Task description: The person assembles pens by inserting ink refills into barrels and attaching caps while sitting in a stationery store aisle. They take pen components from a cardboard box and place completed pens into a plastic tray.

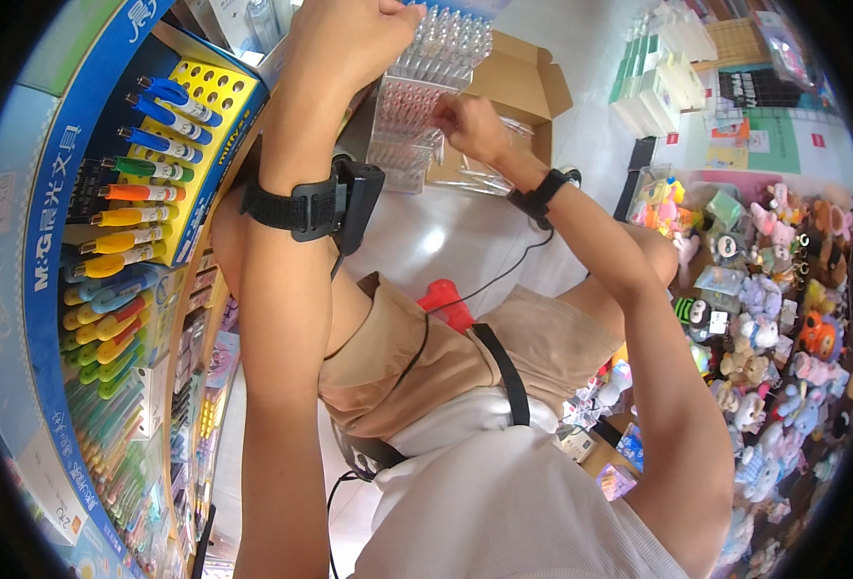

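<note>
At the top edge, my left hand point(376, 37) is closed, its fingertips at the corner of a clear rack of silver-capped pens point(446, 46). Whatever it pinches, if anything, cannot be made out. My right hand point(475, 128) has its fingers curled in, beside the rows of reddish-tipped pens point(407, 101) lower in the same rack. What those fingers hold is hidden too. Just behind and below the right hand lies an open cardboard box point(525, 77), with clear-wrapped slim packs point(475, 174) inside.
On the left, a display shelf carries a yellow pen holder point(205, 96) with blue, green, orange and yellow pens, and many more pens below. Plush toys point(764, 328) crowd the right side. White boxed stacks point(653, 87) stand at the upper right. A cable point(504, 273) trails from my right wrist strap.
</note>
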The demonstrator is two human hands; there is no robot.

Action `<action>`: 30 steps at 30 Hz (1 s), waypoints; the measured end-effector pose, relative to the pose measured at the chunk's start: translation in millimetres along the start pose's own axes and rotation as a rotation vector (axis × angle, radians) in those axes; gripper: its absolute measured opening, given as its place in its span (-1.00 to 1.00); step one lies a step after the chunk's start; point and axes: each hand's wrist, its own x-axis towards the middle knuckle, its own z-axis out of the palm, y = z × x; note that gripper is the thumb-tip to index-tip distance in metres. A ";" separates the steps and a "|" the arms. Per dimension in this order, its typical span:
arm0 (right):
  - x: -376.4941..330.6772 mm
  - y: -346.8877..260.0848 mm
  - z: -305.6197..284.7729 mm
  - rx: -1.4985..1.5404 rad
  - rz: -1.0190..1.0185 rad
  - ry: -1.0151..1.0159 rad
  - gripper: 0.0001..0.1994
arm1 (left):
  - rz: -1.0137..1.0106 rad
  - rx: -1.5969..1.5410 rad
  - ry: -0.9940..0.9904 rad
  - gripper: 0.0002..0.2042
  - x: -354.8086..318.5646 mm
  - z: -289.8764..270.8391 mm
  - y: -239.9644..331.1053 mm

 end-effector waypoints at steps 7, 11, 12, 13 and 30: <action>1.9 13.6 -35.8 -0.072 0.026 0.036 -0.89 | 0.025 -0.019 -0.006 -0.72 3.6 8.4 -2.6; -1.4 17.2 -27.9 -0.100 -0.028 0.030 -0.89 | 0.017 -0.009 -0.040 -0.71 5.5 12.2 -5.1; -1.3 18.8 -24.4 -0.099 -0.027 0.031 -0.89 | 0.018 0.033 -0.066 -0.71 4.6 10.9 -2.3; -1.1 20.8 -20.9 -0.124 -0.024 0.006 -0.90 | 0.018 0.034 -0.069 -0.71 2.4 9.4 2.7; -10.2 23.5 -12.4 -0.071 0.032 0.027 -0.91 | 0.043 0.133 -0.073 -0.70 -2.1 9.7 8.4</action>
